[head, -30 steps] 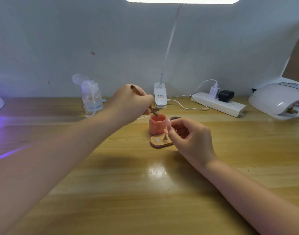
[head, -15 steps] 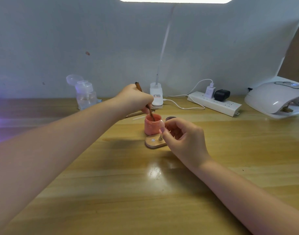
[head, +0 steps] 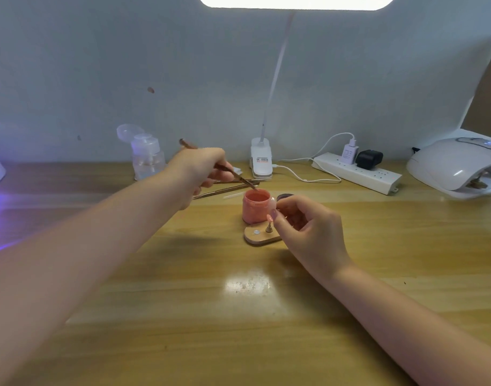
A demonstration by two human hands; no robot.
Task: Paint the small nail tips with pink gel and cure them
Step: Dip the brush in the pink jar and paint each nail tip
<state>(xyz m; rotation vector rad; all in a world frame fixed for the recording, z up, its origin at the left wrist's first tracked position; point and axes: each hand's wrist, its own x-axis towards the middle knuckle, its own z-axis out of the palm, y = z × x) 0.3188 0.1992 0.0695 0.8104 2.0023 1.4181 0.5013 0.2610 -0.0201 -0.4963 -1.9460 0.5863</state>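
An open jar of pink gel (head: 255,207) stands mid-table. My left hand (head: 202,169) grips a thin brown brush (head: 227,169), its tip at the jar's far rim. Just right of the jar, my right hand (head: 308,229) pinches a small pale nail tip (head: 272,204) between thumb and fingers. In front of the jar lies a small wooden stand (head: 259,235) with a metal peg (head: 269,227) and a round magnet.
A white curing lamp (head: 456,165) sits at the far right, a power strip (head: 355,171) and a clip lamp base (head: 261,160) along the wall, a clear pump bottle (head: 147,154) at back left. Spare tools (head: 225,190) lie behind the jar. A dark lid (head: 286,196) lies right of it.
The brush has lifted from inside the jar to its far rim. My right hand still holds the nail tip beside the jar, and the view has shifted slightly.
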